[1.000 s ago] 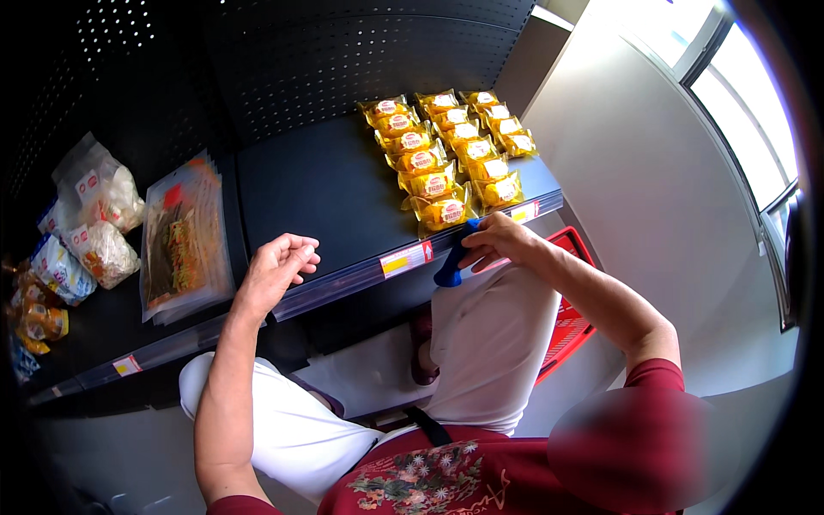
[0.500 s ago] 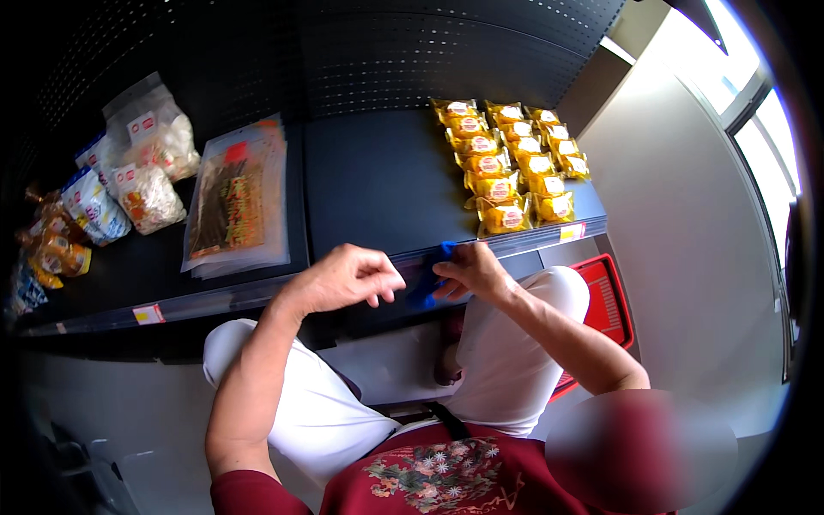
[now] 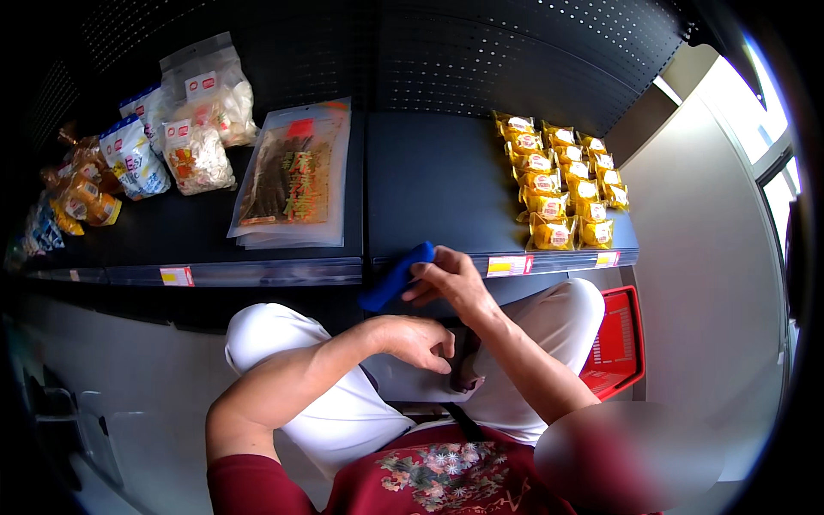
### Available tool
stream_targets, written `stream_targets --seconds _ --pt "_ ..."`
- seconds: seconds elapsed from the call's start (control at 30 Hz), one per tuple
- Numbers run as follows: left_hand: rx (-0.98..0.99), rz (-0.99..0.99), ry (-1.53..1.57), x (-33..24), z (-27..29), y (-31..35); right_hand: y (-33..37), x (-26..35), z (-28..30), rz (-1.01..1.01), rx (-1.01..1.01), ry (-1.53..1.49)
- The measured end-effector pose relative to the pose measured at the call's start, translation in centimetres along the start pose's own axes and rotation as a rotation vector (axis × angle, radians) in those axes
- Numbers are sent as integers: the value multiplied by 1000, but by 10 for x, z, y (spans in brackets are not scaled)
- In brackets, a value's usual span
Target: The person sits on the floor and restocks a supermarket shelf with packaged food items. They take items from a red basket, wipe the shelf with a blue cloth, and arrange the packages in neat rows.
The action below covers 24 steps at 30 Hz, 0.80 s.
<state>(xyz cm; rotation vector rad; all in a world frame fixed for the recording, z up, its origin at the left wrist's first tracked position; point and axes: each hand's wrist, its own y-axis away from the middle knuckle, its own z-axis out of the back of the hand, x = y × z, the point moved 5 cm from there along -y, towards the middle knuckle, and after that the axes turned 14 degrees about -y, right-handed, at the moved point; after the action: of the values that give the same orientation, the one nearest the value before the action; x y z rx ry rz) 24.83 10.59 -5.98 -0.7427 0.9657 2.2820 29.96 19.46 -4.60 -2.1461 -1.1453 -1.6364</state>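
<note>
A folded blue cloth (image 3: 397, 279) is pinched in my right hand (image 3: 448, 276), just in front of the shelf's front edge. Its long end slants down to the left. My left hand (image 3: 415, 342) hangs lower and nearer to me, above the gap between my knees. Its fingers are loosely bent and a little apart, with nothing seen in them. Beyond the hands lies the dark shelf (image 3: 429, 193), with flat clear packs of brown snack sticks (image 3: 292, 176) on its left section. Rows of small yellow-wrapped cakes (image 3: 549, 206) stand on the right section.
Farther left sit bags of white puffed snacks (image 3: 199, 159), a blue-and-white bag (image 3: 135, 159) and brown-and-yellow packs (image 3: 90, 202). Price tags (image 3: 510, 265) line the shelf edge. A red basket (image 3: 620, 343) stands on the floor beside my right knee, near a pale wall panel (image 3: 695, 223).
My right hand has raised the cloth, and more of it shows. My left hand has come back from the shelf edge, down and to the right. The view has shifted left.
</note>
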Motion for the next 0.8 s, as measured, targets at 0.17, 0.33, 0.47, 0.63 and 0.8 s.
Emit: stream_targets --seconds 0.17,0.33,0.47,0.63,0.8 --pt "-64 -29 -29 -2 -1 6 6 71 0 387 -1 145" --pt "-104 -21 -48 -1 -1 12 -2 106 -32 741 3 737" --pt "-124 -42 -90 -3 1 9 -27 46 -42 823 130 1309" --pt "-103 -42 -99 -4 -3 17 -28 40 -57 817 131 1355" --pt "-82 -49 -125 -4 0 20 -34 33 -56 844 102 1394"
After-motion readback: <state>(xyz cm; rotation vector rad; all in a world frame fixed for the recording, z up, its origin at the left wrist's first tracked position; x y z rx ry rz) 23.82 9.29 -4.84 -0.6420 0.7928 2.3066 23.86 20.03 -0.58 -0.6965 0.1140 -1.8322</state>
